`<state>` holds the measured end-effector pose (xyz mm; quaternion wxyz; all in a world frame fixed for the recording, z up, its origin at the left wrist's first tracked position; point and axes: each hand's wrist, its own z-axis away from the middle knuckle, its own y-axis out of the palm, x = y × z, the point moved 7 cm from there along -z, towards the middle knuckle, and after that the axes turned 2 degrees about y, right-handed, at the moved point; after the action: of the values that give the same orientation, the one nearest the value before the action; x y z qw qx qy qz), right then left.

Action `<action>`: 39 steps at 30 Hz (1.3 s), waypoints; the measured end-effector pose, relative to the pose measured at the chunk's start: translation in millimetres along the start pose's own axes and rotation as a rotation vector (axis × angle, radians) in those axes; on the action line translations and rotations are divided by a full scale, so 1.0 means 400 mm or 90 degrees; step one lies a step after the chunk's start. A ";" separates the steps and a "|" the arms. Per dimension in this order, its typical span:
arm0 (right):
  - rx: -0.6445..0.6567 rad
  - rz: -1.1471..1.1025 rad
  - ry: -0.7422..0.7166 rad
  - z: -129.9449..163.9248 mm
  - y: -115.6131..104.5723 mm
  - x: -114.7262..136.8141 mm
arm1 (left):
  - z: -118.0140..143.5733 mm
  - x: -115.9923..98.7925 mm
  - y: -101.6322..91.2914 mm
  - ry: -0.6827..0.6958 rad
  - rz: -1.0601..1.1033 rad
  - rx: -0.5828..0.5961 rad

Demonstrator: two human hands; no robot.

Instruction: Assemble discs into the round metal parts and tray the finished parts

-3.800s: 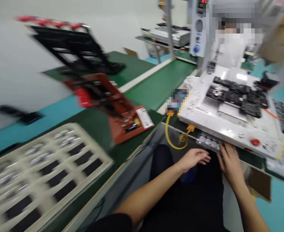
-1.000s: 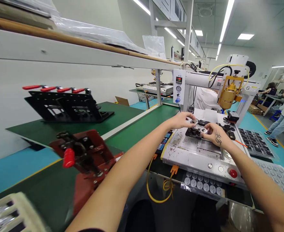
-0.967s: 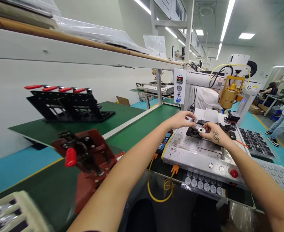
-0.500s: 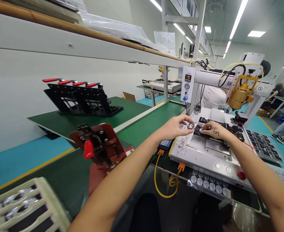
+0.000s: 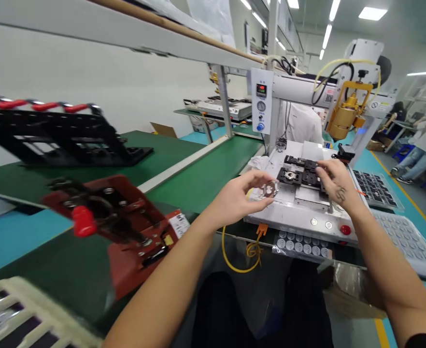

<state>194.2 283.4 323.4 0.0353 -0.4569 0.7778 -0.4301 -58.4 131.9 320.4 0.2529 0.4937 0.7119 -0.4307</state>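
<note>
My left hand (image 5: 236,199) pinches a small round metal part with cut-outs (image 5: 269,189) between thumb and fingers, held up in front of the machine bed. My right hand (image 5: 338,181) is over the right side of a black fixture (image 5: 309,179), its thumb and fingertips drawn close together there. Whatever lies between those fingertips is hidden. A shiny metal piece (image 5: 290,176) sits in the left block of the fixture. The fixture rests on the white bed (image 5: 289,212) of a benchtop machine.
A gold dispensing head (image 5: 345,116) hangs above the bed. To the left stand a red clamp jig (image 5: 133,227) and a black rack with red handles (image 5: 53,137). Trays of black parts (image 5: 376,188) and clear discs (image 5: 401,237) lie at the right. A yellow cable (image 5: 231,258) loops below.
My view has shifted leftward across the scene. My right hand has moved from the fixture's left block to its right side, uncovering the metal piece. The left hand still holds the round part, drawn slightly nearer.
</note>
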 end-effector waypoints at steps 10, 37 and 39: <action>-0.221 0.132 0.226 0.537 -0.163 -0.163 | 0.188 0.106 0.081 -0.144 0.009 -0.005; 0.215 -0.321 0.359 0.332 -0.029 -0.006 | 0.344 0.118 0.272 -0.424 0.549 -0.047; 0.200 -0.438 0.389 0.381 0.018 0.073 | 0.367 0.122 0.289 -0.449 0.579 -0.073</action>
<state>240.6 166.2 232.6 -0.2703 -0.5295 0.4819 -0.6437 19.7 45.3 166.5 0.6608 0.5624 0.3227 -0.3780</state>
